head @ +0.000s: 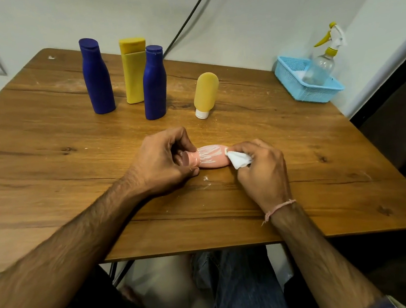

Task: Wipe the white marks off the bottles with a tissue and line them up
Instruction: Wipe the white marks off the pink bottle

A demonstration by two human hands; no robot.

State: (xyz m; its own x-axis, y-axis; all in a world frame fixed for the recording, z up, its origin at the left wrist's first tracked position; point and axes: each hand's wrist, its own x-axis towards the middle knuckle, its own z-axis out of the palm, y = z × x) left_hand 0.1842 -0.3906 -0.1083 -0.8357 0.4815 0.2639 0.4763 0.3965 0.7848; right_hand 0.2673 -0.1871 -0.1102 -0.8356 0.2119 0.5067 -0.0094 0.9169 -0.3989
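Note:
A pink bottle (210, 157) streaked with white marks lies on its side on the wooden table (43, 153). My left hand (164, 161) grips its cap end. My right hand (262, 169) pinches a crumpled white tissue (240, 160) against the bottle's other end. Behind stand two dark blue bottles (96, 77) (153, 83), a yellow bottle (134, 71) between them, and a yellow tube (205, 94) standing on its white cap.
A light blue mesh basket (308, 87) at the table's far right corner holds a clear spray bottle (323, 62) with a yellow trigger. A black cable (190, 14) runs up the wall behind. White smears dot the wood near my hands.

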